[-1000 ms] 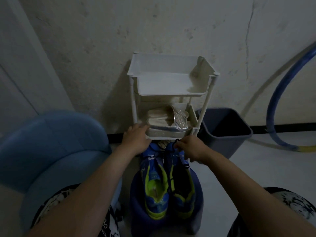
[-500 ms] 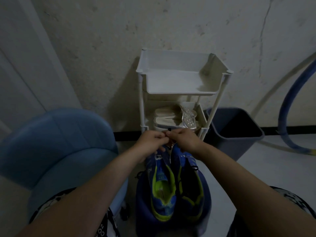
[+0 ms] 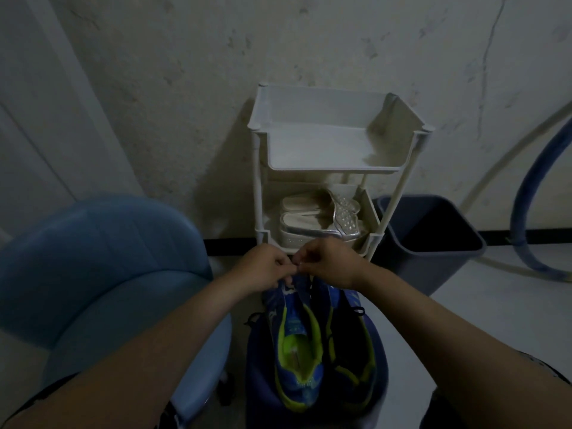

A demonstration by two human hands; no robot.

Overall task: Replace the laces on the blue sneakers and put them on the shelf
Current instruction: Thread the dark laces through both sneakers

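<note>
Blue sneakers (image 3: 295, 328), toes toward shelf (image 3: 318, 144)

Not legible from my station:
1. small item (image 3: 294, 264), pinched where the fingers of the left hand (image 3: 266, 269) and right hand (image 3: 329, 262) meet: too small and dark for me to name.
2. blue sneakers (image 3: 298, 351): toes hidden behind both hands; the right one is mostly in shadow.
3. shelf (image 3: 334, 97): whatever lies below its second tier is hidden behind the hands.
4. dark blue object (image 3: 257, 382) under the sneakers: cut by the near edge; I cannot identify it.
5. blue chair (image 3: 102, 243): cut off at left.
6. blue hoop (image 3: 523, 212): cut off at right.
7. bin (image 3: 433, 236): left side behind a shelf post.
</note>
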